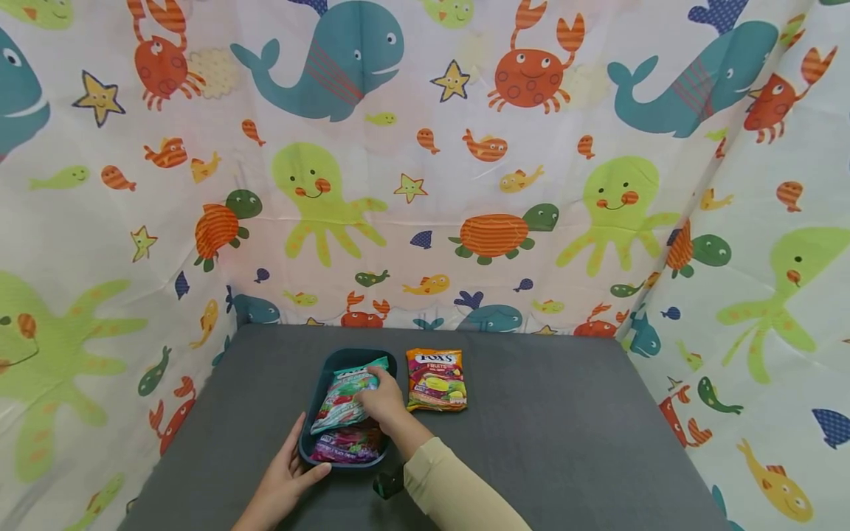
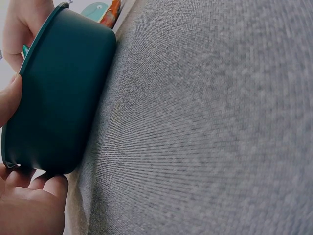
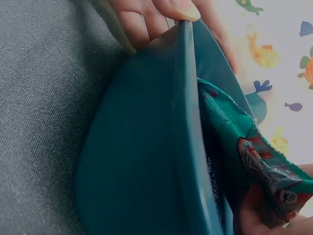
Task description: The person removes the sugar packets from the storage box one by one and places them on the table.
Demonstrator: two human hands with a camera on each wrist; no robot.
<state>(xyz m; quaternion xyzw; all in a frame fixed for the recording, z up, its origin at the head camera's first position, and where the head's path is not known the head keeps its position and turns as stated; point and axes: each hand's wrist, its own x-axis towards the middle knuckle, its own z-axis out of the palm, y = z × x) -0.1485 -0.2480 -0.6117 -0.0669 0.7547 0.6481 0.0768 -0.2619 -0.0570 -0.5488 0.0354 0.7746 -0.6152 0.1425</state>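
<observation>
A dark teal plastic tub [image 1: 393,369] sits on the grey table. My left hand [image 1: 284,478] holds it at the near left corner; the left wrist view shows the thumb at the rim and the fingers against the outer wall [image 2: 63,93]. Inside the tub, my right hand [image 1: 384,402] grips a green candy bag [image 1: 341,398] by its right side. In the right wrist view this bag [image 3: 264,156] stands partly above the rim, tilted. Under it, at the tub's near end, lies a purple candy bag [image 1: 345,447], partly covered.
An orange and yellow bag of Fox's fruit candy [image 1: 437,380] lies flat on the grey tabletop [image 1: 544,428], just right of the tub. A dark, glossy object [image 1: 387,484] shows beside the right sleeve. Cloth curtains [image 1: 425,221] printed with sea animals close off the back and sides.
</observation>
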